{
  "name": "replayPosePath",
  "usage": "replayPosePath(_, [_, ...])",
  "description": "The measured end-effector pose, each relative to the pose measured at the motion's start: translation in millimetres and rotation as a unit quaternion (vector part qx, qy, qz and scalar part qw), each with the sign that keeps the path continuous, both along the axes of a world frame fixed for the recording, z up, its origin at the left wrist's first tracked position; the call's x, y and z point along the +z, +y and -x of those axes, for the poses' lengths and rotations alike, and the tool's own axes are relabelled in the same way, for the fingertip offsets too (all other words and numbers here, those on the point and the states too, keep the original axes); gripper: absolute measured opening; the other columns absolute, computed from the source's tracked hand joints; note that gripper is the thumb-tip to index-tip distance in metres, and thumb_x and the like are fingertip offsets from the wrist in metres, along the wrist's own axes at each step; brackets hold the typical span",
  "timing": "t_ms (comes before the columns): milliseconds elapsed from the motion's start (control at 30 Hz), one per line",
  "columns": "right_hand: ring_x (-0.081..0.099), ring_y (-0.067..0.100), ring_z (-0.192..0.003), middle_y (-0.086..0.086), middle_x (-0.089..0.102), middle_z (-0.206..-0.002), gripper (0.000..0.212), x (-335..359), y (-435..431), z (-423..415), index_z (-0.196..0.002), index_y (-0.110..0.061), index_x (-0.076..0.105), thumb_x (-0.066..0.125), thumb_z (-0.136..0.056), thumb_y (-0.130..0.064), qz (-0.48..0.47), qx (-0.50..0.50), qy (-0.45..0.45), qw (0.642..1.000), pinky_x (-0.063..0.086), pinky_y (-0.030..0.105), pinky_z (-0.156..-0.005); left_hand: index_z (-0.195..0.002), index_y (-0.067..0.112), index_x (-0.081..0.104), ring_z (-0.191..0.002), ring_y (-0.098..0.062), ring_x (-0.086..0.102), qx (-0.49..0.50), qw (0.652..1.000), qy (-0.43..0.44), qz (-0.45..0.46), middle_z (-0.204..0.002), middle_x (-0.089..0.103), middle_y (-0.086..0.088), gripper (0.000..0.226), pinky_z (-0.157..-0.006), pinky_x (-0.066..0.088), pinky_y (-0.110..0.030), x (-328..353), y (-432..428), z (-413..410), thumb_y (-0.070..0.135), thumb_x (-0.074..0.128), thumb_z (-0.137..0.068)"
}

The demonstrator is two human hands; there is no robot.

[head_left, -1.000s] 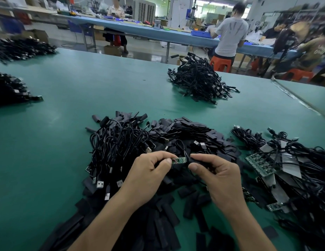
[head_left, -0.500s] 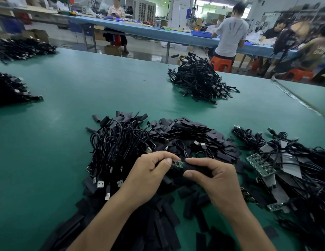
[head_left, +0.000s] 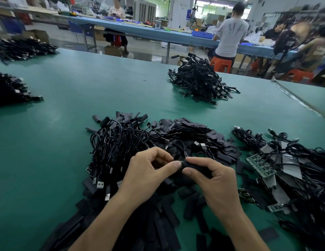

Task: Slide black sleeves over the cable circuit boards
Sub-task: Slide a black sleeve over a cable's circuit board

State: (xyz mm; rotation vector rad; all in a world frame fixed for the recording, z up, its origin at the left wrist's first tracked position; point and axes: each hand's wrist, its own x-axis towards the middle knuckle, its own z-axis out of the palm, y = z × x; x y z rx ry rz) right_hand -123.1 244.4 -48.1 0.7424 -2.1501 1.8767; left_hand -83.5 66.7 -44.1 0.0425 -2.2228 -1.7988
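Sleeve (head_left: 194, 166) slid over board since 1 s ago, green now hidden. R hand (head_left: 216, 180) pinched sleeve, L hand (head_left: 147, 174) pinched cable (head_left: 183, 153) end. Unit prob done.

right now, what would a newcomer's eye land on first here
The two hands meeting at centre front: the right hand grips a black sleeve while the left hand pinches at its end. Around them sprawls a heap of black cables and loose sleeves on the green table, with bare green circuit boards at right.
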Motion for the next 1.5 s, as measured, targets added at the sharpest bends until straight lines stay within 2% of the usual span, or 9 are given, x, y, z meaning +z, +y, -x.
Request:
replayPosePath(100, [0.071,0.0,-0.078,-0.018,0.075,-0.084,0.024,0,2,1,-0.09,-0.04,0.077,0.08,-0.069,-0.028,-0.037,-0.01,0.035,0.999,0.051,0.01,-0.071,-0.075,0.024,0.076,-0.059,-0.013,0.067,0.004,1.0,-0.001,0.024,-0.066,0.072,0.002,0.01,-0.057,0.055,-0.027,1,1,-1,0.029,0.08,-0.082])
replayPosePath(333, [0.071,-0.001,-0.083,-0.022,0.074,-0.093,0.026,0,4,2,-0.098,-0.036,0.074,0.08,-0.073,-0.034,-0.097,-0.017,0.087,0.991,0.051,0.012,-0.076,-0.081,0.027,0.077,-0.067,-0.024,0.07,-0.028,0.998,-0.024,0.043,-0.07,0.073,0.001,0.008,-0.066,0.057,-0.038,-1,-1,0,0.023,0.075,-0.088])
replayPosePath(467, [0.07,-0.002,-0.081,-0.019,0.074,-0.088,0.028,-1,7,5,-0.098,-0.031,0.076,0.082,-0.071,-0.027,-0.123,-0.028,0.104,0.987,0.052,0.014,-0.074,-0.085,0.028,0.076,-0.063,-0.005,0.065,-0.053,0.996,-0.037,0.054,-0.07,0.073,0.011,0.015,-0.062,0.052,-0.02,-2,-2,-1,0.015,0.071,-0.091])
replayPosePath(633, [0.067,-0.004,-0.082,-0.016,0.073,-0.087,0.02,-1,8,6,-0.094,-0.02,0.078,0.081,-0.075,-0.026,-0.168,-0.05,0.133,0.975,0.049,0.01,-0.075,-0.083,0.029,0.077,-0.061,-0.01,0.065,-0.035,0.997,-0.033,0.057,-0.069,0.073,0.003,0.016,-0.061,0.054,-0.032,-2,-1,-1,0.016,0.072,-0.089])
replayPosePath(767, [0.066,-0.003,-0.083,-0.012,0.072,-0.087,0.023,3,11,5,-0.096,-0.017,0.078,0.078,-0.076,-0.027,-0.204,-0.049,0.149,0.966,0.049,0.01,-0.076,-0.084,0.03,0.077,-0.061,-0.004,0.065,-0.036,0.996,-0.029,0.078,-0.07,0.073,0.007,0.015,-0.06,0.052,-0.021,-1,0,0,0.016,0.073,-0.089])
replayPosePath(933, [0.067,-0.004,-0.081,-0.011,0.072,-0.085,0.026,6,14,7,-0.096,-0.016,0.079,0.084,-0.071,-0.021,-0.221,-0.007,0.145,0.965,0.049,0.008,-0.073,-0.09,0.028,0.078,-0.07,0.0,0.067,-0.06,0.99,-0.036,0.12,-0.076,0.073,0.015,0.013,-0.068,0.054,-0.02,-2,-1,-2,0.016,0.073,-0.089])
replayPosePath(1233, [0.069,-0.003,-0.078,-0.024,0.072,-0.086,0.025,4,10,4,-0.093,-0.032,0.075,0.084,-0.07,-0.037,-0.145,-0.033,0.089,0.985,0.049,0.01,-0.071,-0.084,0.029,0.075,-0.064,-0.006,0.065,-0.06,0.996,-0.024,0.066,-0.072,0.072,0.007,0.02,-0.063,0.051,-0.019,1,-2,0,0.011,0.07,-0.091])
replayPosePath(1433, [0.07,0.008,-0.07,-0.012,0.075,-0.078,0.029,0,16,9,-0.091,-0.036,0.076,0.085,-0.064,-0.036,-0.065,-0.026,0.036,0.997,0.058,0.03,-0.068,-0.083,0.03,0.075,-0.065,-0.003,0.065,-0.06,0.996,-0.014,0.065,-0.074,0.072,0.008,0.02,-0.063,0.048,-0.014,0,-5,0,0.012,0.071,-0.091])
replayPosePath(1500, [0.071,0.01,-0.068,-0.012,0.075,-0.076,0.028,-2,17,10,-0.09,-0.036,0.077,0.086,-0.063,-0.037,-0.06,-0.022,0.039,0.997,0.059,0.031,-0.066,-0.083,0.03,0.075,-0.066,-0.003,0.065,-0.056,0.996,-0.012,0.07,-0.074,0.072,0.008,0.02,-0.063,0.048,-0.014,0,-5,0,0.011,0.072,-0.091])
